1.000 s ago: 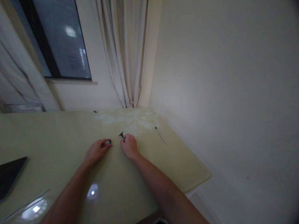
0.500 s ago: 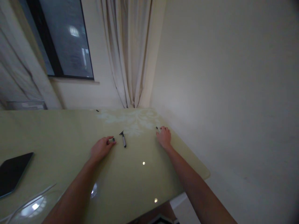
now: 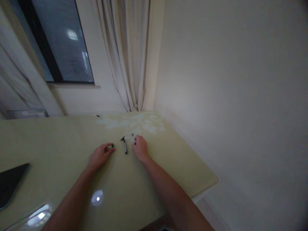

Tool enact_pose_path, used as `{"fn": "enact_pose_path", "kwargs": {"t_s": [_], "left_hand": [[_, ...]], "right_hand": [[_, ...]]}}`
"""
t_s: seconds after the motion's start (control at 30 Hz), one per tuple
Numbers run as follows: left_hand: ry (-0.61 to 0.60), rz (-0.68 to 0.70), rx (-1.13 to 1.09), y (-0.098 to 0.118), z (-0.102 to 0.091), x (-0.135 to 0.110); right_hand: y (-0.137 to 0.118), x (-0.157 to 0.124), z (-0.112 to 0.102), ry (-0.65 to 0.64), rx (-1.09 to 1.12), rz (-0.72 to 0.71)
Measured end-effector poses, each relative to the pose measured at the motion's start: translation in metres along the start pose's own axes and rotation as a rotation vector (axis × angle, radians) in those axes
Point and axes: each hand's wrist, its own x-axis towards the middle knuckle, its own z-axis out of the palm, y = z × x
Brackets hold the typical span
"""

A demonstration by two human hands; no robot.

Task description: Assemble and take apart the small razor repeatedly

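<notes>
My left hand (image 3: 101, 155) is closed, with thumb and fingertips pinching a small dark block-like piece (image 3: 112, 146), too small to name. A razor (image 3: 125, 147) with a black head and grey handle lies on the table between my hands, head toward the window. Just right of the razor, my right hand (image 3: 140, 147) is closed on a thin pale stick with a dark tip (image 3: 132, 134). That tip points away from me, near the razor's head. My fingers hide most of the stick.
The pale yellow-green glossy table (image 3: 178, 173) meets the wall on the right. A dark flat device (image 3: 12, 183) lies at the left, near a cable (image 3: 26, 218). A tiny black item (image 3: 98, 115) rests at the far edge, below the curtain (image 3: 134, 64).
My right hand has moved left from the table's right side to beside the razor, carrying the dark-tipped stick. The left hand keeps its pinch. The view has shifted slightly.
</notes>
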Motion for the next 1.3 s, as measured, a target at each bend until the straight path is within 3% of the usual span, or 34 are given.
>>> {"fn": "enact_pose_path", "kwargs": {"t_s": [0.2,0.33,0.57,0.7,0.83,0.97,1.03,1.1,1.2,1.3], "left_hand": [[-0.017,-0.062,0.025,0.003,0.001,0.0],[-0.02,-0.055,0.014,0.005,0.001,0.001],[0.015,-0.012,0.032,0.0,-0.003,0.004],[0.023,-0.091,0.117,0.001,-0.008,0.004],[-0.001,-0.132,0.129,0.005,-0.011,0.002],[-0.003,-0.157,0.162,0.007,-0.012,0.002],[0.003,-0.156,0.173,0.006,-0.012,0.003],[0.004,-0.15,0.169,0.004,-0.012,0.004],[0.007,-0.161,0.149,0.001,-0.012,0.006],[0.016,-0.158,0.141,-0.002,-0.013,0.006]], "right_hand": [[-0.017,-0.016,0.002,0.11,-0.107,-0.133],[-0.038,-0.015,0.008,-0.002,-0.232,-0.233],[-0.074,0.004,0.025,-0.068,-0.202,-0.138],[-0.084,0.001,0.032,-0.13,-0.18,-0.07],[-0.073,-0.002,0.024,-0.106,-0.167,-0.1],[-0.036,0.004,-0.004,-0.004,-0.234,-0.084],[-0.016,0.009,-0.017,0.021,-0.267,-0.027],[-0.003,0.013,-0.023,-0.04,-0.258,0.059],[-0.002,0.013,-0.018,-0.142,-0.207,0.094],[-0.017,0.007,-0.004,-0.11,-0.178,0.079]]}}
